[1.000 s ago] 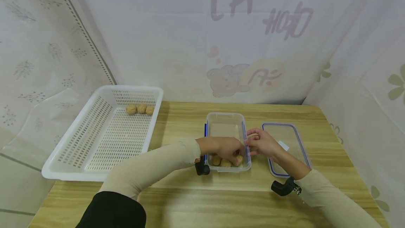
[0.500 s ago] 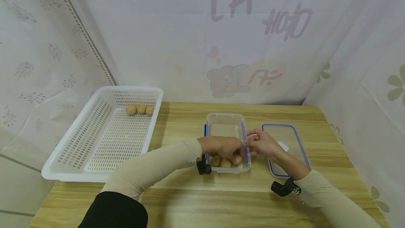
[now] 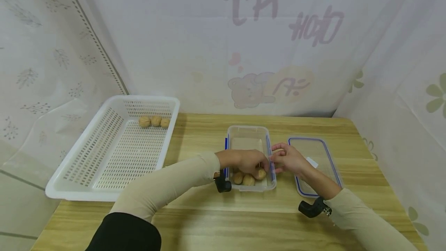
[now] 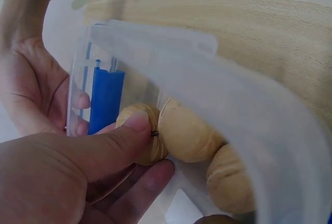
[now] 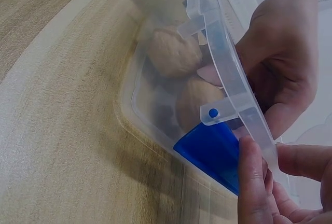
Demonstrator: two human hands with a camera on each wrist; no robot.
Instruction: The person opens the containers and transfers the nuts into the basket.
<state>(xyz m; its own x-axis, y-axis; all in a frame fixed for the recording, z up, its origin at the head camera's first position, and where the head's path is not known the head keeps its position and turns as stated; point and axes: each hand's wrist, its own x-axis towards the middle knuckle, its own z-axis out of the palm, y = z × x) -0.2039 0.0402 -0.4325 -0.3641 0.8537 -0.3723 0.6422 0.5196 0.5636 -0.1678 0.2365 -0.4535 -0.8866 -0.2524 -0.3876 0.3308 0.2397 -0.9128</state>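
In the clear plastic box (image 3: 248,128), several walnuts lie at the near end. My left hand (image 3: 249,162) reaches down inside and pinches one walnut (image 4: 142,133) between thumb and fingers, near the wall with the blue clip (image 4: 106,99). Beside it sits a second walnut (image 4: 188,130), and a third walnut (image 4: 232,180) is partly hidden by the box rim. From outside, my right hand (image 3: 289,159) holds the right edge of the box, thumb and fingers at the rim by the blue latch (image 5: 210,154).
On the left stands a white slotted basket (image 3: 115,195) with walnuts (image 3: 144,121) in its far right corner. Right of the box lies a clear lid (image 3: 308,146) with a blue seal, partly under my right forearm. All rest on a wooden table (image 3: 216,227) before a printed curtain.
The pinched walnut has shifted slightly left and away inside the box, along with my left fingers. My right hand keeps its place on the box edge.
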